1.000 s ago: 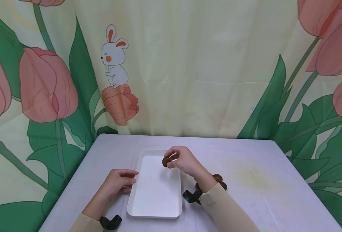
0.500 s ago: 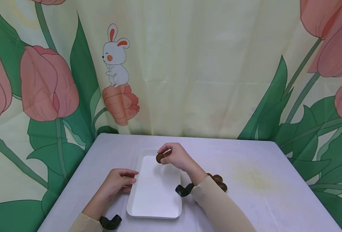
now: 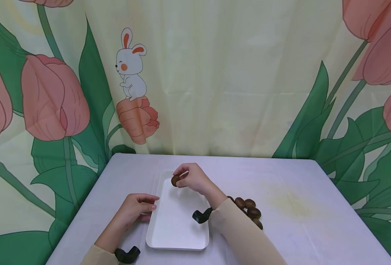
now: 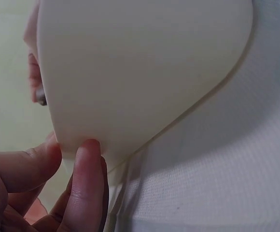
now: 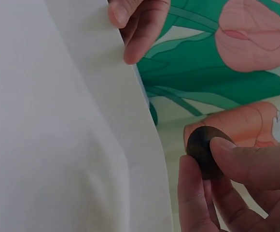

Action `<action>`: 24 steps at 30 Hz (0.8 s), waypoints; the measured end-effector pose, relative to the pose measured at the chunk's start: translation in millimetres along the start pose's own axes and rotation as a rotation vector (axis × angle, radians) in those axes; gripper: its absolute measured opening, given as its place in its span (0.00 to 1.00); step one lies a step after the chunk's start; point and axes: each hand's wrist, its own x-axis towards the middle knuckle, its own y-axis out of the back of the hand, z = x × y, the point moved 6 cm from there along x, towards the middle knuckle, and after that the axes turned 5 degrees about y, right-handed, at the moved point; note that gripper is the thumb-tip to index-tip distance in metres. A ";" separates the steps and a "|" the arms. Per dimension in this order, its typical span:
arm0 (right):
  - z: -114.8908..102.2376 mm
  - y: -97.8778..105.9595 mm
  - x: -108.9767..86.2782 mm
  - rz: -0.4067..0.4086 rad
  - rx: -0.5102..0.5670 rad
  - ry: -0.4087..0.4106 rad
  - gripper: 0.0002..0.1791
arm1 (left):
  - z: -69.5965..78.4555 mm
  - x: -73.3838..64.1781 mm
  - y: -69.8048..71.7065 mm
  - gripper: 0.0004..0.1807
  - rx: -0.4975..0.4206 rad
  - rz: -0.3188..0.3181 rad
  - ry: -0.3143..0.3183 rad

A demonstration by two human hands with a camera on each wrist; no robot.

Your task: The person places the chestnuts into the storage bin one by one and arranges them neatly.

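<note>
In the head view my right hand [image 3: 193,179] is over the far left part of a white rectangular tray [image 3: 178,224]. It pinches a small, dark brown, roundish ball [image 3: 174,180] between thumb and fingertips. The right wrist view shows this brown ball [image 5: 205,150] near the tray's rim, against the curtain. My left hand [image 3: 136,208] is at the tray's left side. Its extended fingertips touch the rim and outer wall, as the left wrist view shows with the fingers [image 4: 89,164] against the white wall.
Several similar brown balls [image 3: 253,212] lie grouped on the white tablecloth right of the tray, partly hidden by my right forearm. Black curved pieces [image 3: 202,216] sit on both wrists. A curtain printed with tulips and a rabbit [image 3: 131,70] hangs behind the table.
My right hand has moved left over the tray, carrying the brown ball towards its far left corner. More of the grouped balls now show. My left hand has stayed at the tray's side.
</note>
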 end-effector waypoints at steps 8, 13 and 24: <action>6.9 -8.8 6.7 0.010 -0.074 -0.043 0.17 | -1.2 0.7 0.2 0.17 -0.001 -0.004 0.001; 12.9 -14.4 11.0 0.013 -0.086 -0.069 0.16 | 0.0 -0.8 0.5 0.16 -0.002 -0.008 -0.003; 26.4 -17.9 14.7 0.046 -0.128 -0.117 0.16 | -1.6 0.7 1.1 0.16 -0.009 -0.016 -0.005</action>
